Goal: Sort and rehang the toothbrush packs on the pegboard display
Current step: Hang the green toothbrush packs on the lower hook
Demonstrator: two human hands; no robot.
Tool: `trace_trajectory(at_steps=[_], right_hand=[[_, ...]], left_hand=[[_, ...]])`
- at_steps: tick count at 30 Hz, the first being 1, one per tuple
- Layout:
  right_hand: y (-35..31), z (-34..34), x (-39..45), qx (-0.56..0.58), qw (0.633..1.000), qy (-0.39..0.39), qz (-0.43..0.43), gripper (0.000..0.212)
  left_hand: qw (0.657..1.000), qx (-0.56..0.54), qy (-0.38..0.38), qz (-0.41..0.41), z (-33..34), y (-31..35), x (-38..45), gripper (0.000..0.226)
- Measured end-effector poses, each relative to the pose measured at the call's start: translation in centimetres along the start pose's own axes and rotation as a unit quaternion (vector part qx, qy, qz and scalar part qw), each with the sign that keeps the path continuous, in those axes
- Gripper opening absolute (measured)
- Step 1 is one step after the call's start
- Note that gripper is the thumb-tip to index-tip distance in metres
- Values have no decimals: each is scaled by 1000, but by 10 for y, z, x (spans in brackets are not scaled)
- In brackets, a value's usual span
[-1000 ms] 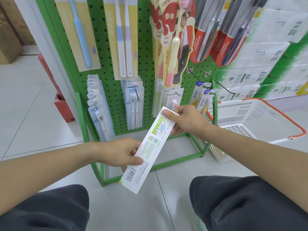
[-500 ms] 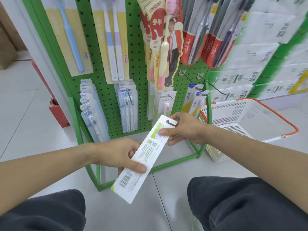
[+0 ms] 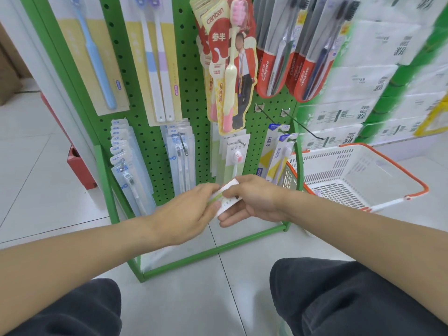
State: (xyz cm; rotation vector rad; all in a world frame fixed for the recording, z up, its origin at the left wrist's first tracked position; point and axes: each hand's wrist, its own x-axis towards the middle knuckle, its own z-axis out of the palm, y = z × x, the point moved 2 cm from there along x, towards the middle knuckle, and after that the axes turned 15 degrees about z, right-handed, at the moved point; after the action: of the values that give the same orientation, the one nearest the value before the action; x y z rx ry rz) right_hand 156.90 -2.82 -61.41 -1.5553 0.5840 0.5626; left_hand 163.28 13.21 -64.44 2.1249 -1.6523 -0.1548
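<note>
Both hands hold one white and green toothbrush pack [image 3: 226,198] low in front of the green pegboard [image 3: 194,112]. My left hand [image 3: 188,214] grips its near part from the left, and my right hand [image 3: 252,202] pinches its far end from the right. Most of the pack is hidden between the hands. Just above hangs a matching white pack with a pink brush head [image 3: 236,156] on a hook. Two bare hooks [image 3: 303,127] stick out of the board at the right.
Rows of hung packs fill the board: blue-white ones [image 3: 126,166] at lower left, red Colgate packs [image 3: 291,69] at upper right. A white basket with an orange rim [image 3: 351,175] stands on the floor at the right. My knees are at the bottom.
The pack has swung from a long diagonal in front of me up toward the board. My left hand slid up along it, close to my right hand.
</note>
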Motion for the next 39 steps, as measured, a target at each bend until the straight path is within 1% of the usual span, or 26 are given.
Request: trace_trajectory(at_steps=[1,3,5,7,9,11,13,14,16,18,20,23,26,31,34,39], right_hand=[[-1,-1,1,25,1000,13,2,17],[-3,-4,0,61,998,25,11,20],[-4,-7,-2,76,997,24,21,18],[-5,-8,-3,85,996,22,17,15],[-7,-11,-4,91,996,15,-3,16],[-10,-15,-5,82,996,-23,-27,24],[-12,-21,-7,55,995,-56,-54,30],[-12,-24,-7,34,995,-57,-71,31],[-10,-32,-5,-4,994,-16,-108,25],[-6,-41,0,-5,990,45,-137,19],[-4,-48,4,4,983,90,-161,21],[-4,-55,8,-7,969,141,-203,13],[-4,-59,11,-1,957,176,-232,18],[-2,-60,19,12,948,226,-224,11],[-2,-59,24,5,939,261,-223,12],[-5,-59,29,0,945,266,-191,19]], left_hand=[[1000,11,10,22,0,3,0,44],[998,28,4,56,-1,8,1,46],[998,46,-18,51,-2,7,3,36],[996,79,-10,49,-4,4,5,29],[996,78,35,39,-7,2,7,25],[994,48,93,10,-10,-3,8,25],[989,-20,146,-21,-13,-8,10,18],[982,-67,174,-38,-15,-9,11,14],[959,-142,234,-65,-18,-7,14,7],[941,-179,276,-77,-20,-3,18,11],[931,-197,296,-78,-22,1,24,14],[922,-206,318,-74,-26,4,37,15],[917,-217,328,-69,-25,7,48,16],[918,-196,335,-85,-19,3,60,14],[919,-192,332,-88,-17,0,64,14],[916,-196,336,-99,-12,-4,67,10]])
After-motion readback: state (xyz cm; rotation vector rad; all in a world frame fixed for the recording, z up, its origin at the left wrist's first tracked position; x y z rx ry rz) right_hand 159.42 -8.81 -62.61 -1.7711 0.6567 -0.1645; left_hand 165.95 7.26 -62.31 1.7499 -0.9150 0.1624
